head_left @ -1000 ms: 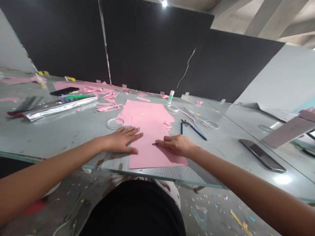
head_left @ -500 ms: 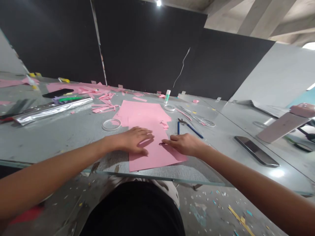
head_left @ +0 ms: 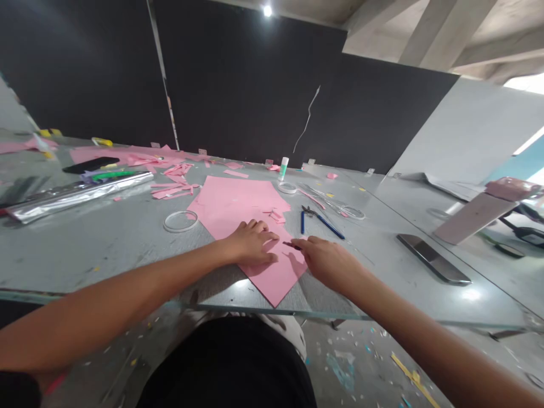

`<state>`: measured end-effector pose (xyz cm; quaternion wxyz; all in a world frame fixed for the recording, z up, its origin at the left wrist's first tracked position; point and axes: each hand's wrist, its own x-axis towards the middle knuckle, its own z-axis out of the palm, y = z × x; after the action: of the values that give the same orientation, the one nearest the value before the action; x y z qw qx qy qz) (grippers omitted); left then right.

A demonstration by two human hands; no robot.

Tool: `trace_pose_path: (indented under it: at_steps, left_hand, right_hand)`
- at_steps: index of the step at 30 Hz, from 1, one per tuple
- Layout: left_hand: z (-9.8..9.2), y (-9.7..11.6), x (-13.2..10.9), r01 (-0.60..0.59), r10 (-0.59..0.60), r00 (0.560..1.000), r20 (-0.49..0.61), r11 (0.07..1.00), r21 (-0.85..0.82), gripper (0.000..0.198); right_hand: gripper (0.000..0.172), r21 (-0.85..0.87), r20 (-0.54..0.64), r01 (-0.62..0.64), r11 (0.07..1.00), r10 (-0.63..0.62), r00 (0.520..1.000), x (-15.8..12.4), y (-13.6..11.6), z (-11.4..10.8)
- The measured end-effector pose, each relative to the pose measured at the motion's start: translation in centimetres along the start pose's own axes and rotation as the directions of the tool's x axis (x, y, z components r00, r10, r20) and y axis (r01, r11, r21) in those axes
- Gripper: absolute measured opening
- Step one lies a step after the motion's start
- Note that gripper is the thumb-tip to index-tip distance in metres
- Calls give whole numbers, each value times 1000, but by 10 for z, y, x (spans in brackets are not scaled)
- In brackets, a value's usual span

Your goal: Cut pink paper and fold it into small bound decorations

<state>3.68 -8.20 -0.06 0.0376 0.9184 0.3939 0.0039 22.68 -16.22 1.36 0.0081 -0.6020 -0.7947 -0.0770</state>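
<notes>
A pink paper sheet [head_left: 238, 207] lies on the glass table [head_left: 106, 238], turned so one corner points at the near edge. My left hand [head_left: 254, 243] rests palm down on it, fingers laid flat and close together. My right hand [head_left: 327, 260] is closed in a pinch on a thin dark pen-like tool [head_left: 290, 245]. Its tip touches the sheet just right of my left fingertips.
Blue-handled pliers [head_left: 318, 219] and a blue pen [head_left: 302, 222] lie just beyond my right hand. A clear tape ring [head_left: 181, 221] sits to the left, a glue stick [head_left: 283, 168] behind. A phone [head_left: 433, 265] lies right, with a foil roll [head_left: 80, 190] and pink scraps [head_left: 172, 184] far left.
The pink sheet has turned, its near corner now pointing at the table edge. My left hand slid right and its fingers drew together. My right hand stayed close beside it.
</notes>
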Motion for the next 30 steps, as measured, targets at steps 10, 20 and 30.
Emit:
trace_pose_path:
  at_steps: [10,20,30]
  left_hand:
    - [11,-24,-1,-111,112,993,41,994,-17,55]
    - [10,-37,-1,-168,166,984,55,985,25,51]
    - [6,-35,-1,-152,151,985,82,988,3,51]
  right_hand:
    - [36,254,-248,338,906,-277,928,-11,14,39]
    - [25,263,-296,452,852,-374,879,-23,-28,23]
    - [21,288,-229,507,813,-455,860,-26,-25,19]
